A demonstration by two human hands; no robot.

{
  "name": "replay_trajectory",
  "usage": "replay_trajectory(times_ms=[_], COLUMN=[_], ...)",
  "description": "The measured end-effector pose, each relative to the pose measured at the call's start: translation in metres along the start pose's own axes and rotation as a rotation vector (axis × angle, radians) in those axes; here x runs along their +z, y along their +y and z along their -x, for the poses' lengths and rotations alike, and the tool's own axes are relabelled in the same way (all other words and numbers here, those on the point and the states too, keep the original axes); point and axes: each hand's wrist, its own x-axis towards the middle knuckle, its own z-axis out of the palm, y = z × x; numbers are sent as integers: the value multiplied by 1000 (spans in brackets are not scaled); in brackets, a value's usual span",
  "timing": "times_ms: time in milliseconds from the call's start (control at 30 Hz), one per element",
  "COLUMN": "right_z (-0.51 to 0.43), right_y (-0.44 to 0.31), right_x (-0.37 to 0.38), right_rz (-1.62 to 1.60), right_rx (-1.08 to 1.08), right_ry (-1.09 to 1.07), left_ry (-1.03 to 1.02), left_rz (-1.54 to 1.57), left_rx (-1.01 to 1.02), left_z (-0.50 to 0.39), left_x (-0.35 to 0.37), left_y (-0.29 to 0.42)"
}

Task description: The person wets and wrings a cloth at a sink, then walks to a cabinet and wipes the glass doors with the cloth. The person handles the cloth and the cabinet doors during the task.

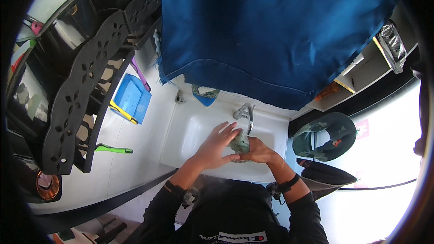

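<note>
A wet, pale green cloth (pixel 240 142) is bunched between both hands above the white sink (pixel 190 122). My left hand (pixel 217 147) lies along the cloth's left side, its fingers partly spread and the thumb below. On the other side my right hand (pixel 257 150) grips the cloth. Just beyond the hands rises a chrome faucet (pixel 250 118), its spout ending close to the cloth. Whether water is running cannot be told.
A blue fabric curtain (pixel 271 40) hangs over the sink's back. At left are a black rack (pixel 91 64), a blue plastic basket (pixel 132 96) and a green-handled tool (pixel 113 148). A camouflage-patterned cloth item (pixel 339 135) and a dark cloth (pixel 325 174) hang at right.
</note>
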Motion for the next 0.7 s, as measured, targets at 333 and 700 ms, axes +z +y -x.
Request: replay_trajectory(times_ms=[333,700], right_z=[2,6], right_y=[20,20], right_x=[-10,-10], right_rz=[-160,-188], right_rx=[34,37], right_ry=[198,308], left_ry=[87,149], left_rz=[-152,-102], left_rx=[195,263], left_z=[3,1], left_x=[-21,-24], left_y=[22,27])
